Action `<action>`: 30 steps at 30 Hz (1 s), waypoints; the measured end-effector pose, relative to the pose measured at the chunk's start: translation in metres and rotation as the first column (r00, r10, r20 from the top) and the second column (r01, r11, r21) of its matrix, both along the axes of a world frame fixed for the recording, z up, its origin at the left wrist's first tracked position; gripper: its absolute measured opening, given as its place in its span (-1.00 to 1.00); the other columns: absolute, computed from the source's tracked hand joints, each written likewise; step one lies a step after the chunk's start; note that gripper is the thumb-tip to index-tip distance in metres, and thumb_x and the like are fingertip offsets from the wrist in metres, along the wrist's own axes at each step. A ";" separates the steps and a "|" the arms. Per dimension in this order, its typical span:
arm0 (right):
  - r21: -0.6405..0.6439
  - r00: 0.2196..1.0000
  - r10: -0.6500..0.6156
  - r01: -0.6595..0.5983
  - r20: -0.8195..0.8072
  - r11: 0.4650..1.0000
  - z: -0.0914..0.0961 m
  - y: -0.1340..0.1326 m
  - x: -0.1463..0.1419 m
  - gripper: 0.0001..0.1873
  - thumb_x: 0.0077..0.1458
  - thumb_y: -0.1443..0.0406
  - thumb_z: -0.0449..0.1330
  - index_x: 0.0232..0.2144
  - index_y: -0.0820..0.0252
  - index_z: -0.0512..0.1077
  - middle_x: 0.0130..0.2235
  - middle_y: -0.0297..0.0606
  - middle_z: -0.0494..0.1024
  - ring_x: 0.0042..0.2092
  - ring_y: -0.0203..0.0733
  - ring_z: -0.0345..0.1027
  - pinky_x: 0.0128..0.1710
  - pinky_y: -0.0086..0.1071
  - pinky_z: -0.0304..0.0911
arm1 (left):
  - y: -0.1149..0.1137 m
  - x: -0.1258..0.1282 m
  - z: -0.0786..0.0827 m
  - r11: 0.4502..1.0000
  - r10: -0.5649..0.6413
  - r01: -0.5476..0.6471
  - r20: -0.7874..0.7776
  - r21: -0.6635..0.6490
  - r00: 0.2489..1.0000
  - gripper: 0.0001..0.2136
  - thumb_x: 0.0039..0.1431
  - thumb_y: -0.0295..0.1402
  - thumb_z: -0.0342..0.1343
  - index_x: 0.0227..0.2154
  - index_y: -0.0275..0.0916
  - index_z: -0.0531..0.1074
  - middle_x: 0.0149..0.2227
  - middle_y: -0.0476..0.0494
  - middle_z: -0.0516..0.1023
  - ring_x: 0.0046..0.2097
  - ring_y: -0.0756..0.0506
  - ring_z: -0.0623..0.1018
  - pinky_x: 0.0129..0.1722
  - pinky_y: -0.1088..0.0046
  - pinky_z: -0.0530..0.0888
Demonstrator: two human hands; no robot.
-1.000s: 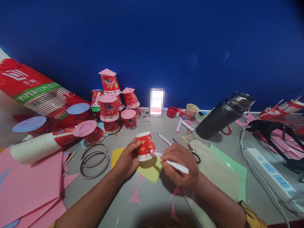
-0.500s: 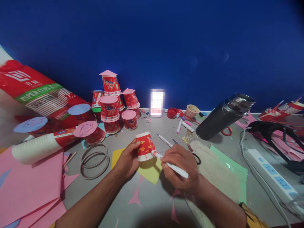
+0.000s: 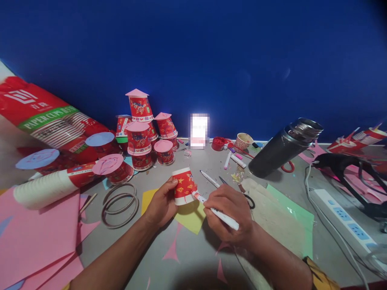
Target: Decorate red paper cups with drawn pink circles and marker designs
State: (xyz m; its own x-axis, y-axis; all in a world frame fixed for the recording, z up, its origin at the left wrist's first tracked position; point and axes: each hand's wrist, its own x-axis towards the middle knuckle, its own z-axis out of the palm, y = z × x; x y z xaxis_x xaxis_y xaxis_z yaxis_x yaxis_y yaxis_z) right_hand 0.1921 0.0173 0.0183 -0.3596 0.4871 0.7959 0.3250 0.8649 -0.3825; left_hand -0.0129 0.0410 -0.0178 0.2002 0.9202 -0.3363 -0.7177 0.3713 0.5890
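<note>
Smearing is looming as the likeliest mishap: the red printed paper cup (image 3: 184,186), tilting at the centre of the frame above a yellow paper sheet (image 3: 191,220), could be twisting if the left hand (image 3: 164,204) is gripping too lightly, throwing the white marker (image 3: 225,218) off its pale lower band. That hand is curling narrowly around the cup's left side; the right hand (image 3: 231,206), right of centre, is pinching the marker, whose tip is apparently touching the band.
</note>
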 end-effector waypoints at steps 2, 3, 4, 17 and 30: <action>0.009 1.000 0.018 -0.018 0.006 1.000 0.000 -0.001 -0.001 -0.84 0.20 0.47 0.25 -0.19 0.17 0.50 -0.33 -0.20 0.60 -0.34 -0.16 0.43 -0.35 -0.29 0.36 | -0.001 0.001 0.000 1.000 -0.002 0.002 0.007 0.010 1.000 -0.72 0.03 -0.36 0.34 -0.16 -0.29 0.56 -0.16 -0.29 0.74 0.01 -0.40 0.70 0.13 -0.08 0.57; 0.014 1.000 0.022 -0.022 0.014 1.000 0.000 -0.001 -0.001 -0.84 0.20 0.46 0.25 -0.19 0.17 0.50 -0.33 -0.20 0.61 -0.34 -0.15 0.43 -0.35 -0.29 0.36 | -0.001 0.001 0.001 1.000 -0.004 0.004 0.012 0.016 1.000 -0.72 0.03 -0.37 0.34 -0.17 -0.30 0.57 -0.16 -0.30 0.74 0.02 -0.40 0.69 0.14 -0.08 0.57; 0.017 1.000 0.021 -0.022 0.021 1.000 0.000 -0.001 -0.001 -0.85 0.20 0.47 0.25 -0.19 0.18 0.50 -0.33 -0.20 0.61 -0.34 -0.15 0.43 -0.34 -0.29 0.36 | -0.001 0.001 0.001 1.000 -0.008 0.008 0.017 0.019 1.000 -0.73 0.03 -0.37 0.34 -0.17 -0.31 0.57 -0.17 -0.30 0.74 0.02 -0.41 0.69 0.15 -0.09 0.56; 0.007 0.999 0.003 -0.003 -0.043 1.000 0.002 0.003 0.001 -0.82 0.19 0.49 0.24 -0.19 0.17 0.49 -0.37 -0.20 0.61 -0.35 -0.15 0.44 -0.35 -0.29 0.35 | 0.000 -0.003 -0.003 0.999 -0.048 0.048 0.037 -0.003 0.998 -0.73 0.10 -0.34 0.28 -0.15 -0.35 0.61 -0.20 -0.34 0.75 0.02 -0.40 0.70 0.20 -0.10 0.52; 0.003 0.996 -0.025 0.025 -0.088 1.000 0.008 0.003 -0.001 -0.83 0.16 0.50 0.20 -0.26 0.15 0.48 -0.43 -0.27 0.60 -0.40 -0.18 0.45 -0.35 -0.30 0.35 | -0.001 -0.006 -0.003 0.995 -0.101 0.100 0.096 0.018 0.990 -0.76 0.15 -0.32 0.24 -0.18 -0.37 0.64 -0.22 -0.35 0.75 0.03 -0.39 0.69 0.22 -0.05 0.50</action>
State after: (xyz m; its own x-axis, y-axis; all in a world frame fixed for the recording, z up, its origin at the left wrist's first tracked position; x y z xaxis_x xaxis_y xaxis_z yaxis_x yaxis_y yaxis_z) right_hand 0.1911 0.0207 0.0262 -0.2761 0.4919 0.8257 0.3118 0.8585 -0.4072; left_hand -0.0187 0.0402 -0.0209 0.3229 0.8979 -0.2991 -0.7308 0.4374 0.5240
